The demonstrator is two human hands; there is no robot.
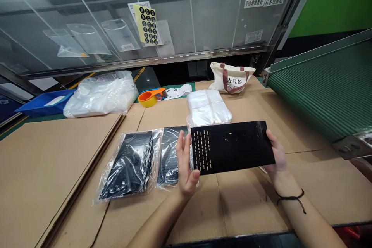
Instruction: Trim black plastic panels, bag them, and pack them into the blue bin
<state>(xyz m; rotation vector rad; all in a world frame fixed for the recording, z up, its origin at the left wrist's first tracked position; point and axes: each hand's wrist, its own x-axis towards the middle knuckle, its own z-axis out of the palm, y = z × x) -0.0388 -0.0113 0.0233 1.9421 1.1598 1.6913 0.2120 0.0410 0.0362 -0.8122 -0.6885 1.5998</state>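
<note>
A flat black panel point(232, 151) with rows of small slots at its left end is held up over the cardboard-covered table. My left hand point(186, 162) supports its left edge, thumb at the lower corner and fingers upright along the side. Around the right edge my right hand point(277, 155) is closed, most of its fingers hidden behind the panel. Two clear plastic bags with black panels lie to the left: a larger bagged panel point(128, 164) and a bagged panel point(168, 159) partly covered by my left hand. Behind the held panel sits a stack of clear bags point(208, 106).
An orange and yellow tape dispenser point(151, 97), a plastic-wrapped bundle point(101, 93) and a blue tray point(46, 102) stand at the back left. A cloth bag point(231, 78) is at the back. On the right rises a green conveyor belt point(325, 85). Cardboard sheets point(49, 162) lie left.
</note>
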